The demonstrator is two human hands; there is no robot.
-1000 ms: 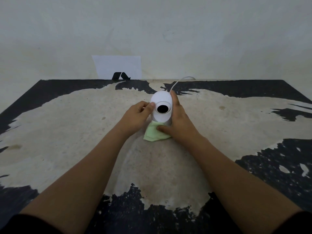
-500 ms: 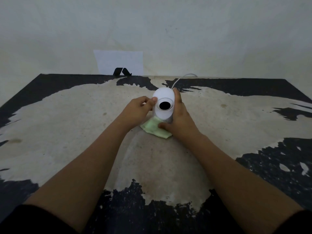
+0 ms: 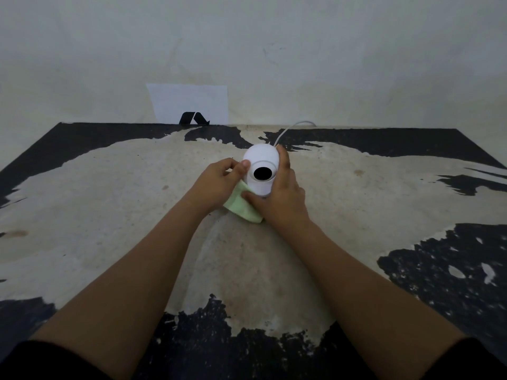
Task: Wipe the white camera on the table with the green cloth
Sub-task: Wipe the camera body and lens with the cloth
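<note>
- Worn black surface [image 3: 411,144], paint peeled pale across the middle, pale wall [image 3: 301,50] behind.
- White camera [image 3: 260,171] upright mid-surface; left hand [image 3: 216,185] pinches its side.
- Right hand [image 3: 279,198] clasps it, thumb on green cloth [image 3: 241,207].

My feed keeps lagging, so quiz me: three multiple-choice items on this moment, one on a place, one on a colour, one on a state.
1. Where is the folded green cloth?
A. at the base of the rounded white plastic camera
B. draped over its top
C. by the far wall

2. What colour is the cable behind the camera?
A. black
B. white
C. red

3. How does the camera stand?
A. lying on its side
B. upright, held between both hands
C. lifted high above the table

Key: 1 A, the cloth lies under the right hand by the base. 2 B, a white cable runs to the table's far edge. 3 B, the left hand touches its side and the right cups the other.
</note>
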